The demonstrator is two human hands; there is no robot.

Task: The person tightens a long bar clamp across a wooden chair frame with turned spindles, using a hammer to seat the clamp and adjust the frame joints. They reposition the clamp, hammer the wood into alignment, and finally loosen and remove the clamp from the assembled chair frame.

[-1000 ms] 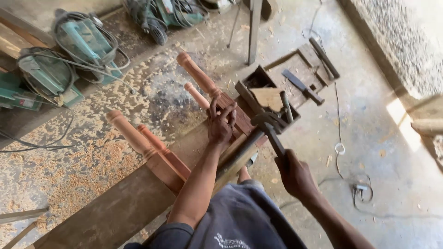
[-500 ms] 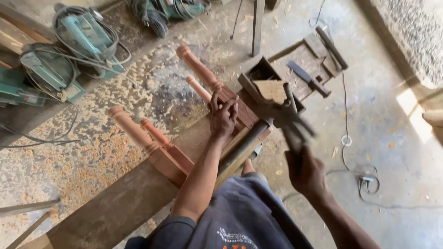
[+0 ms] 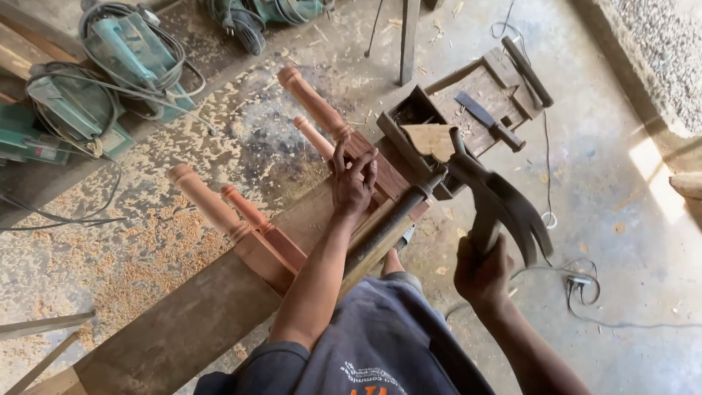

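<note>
A claw hammer (image 3: 497, 201) is being gripped by the right hand (image 3: 482, 274) while a reddish turned-leg wooden frame (image 3: 365, 157) is being pressed with the left hand's (image 3: 353, 183) spread fingers.

You have four turned wooden legs (image 3: 219, 201) sticking out from the plank, two nearer and two farther. One hammer (image 3: 497, 201) is on the right. Far left lie three green power tools (image 3: 135, 55). One wooden toolbox (image 3: 475, 95) sits far right.
</note>
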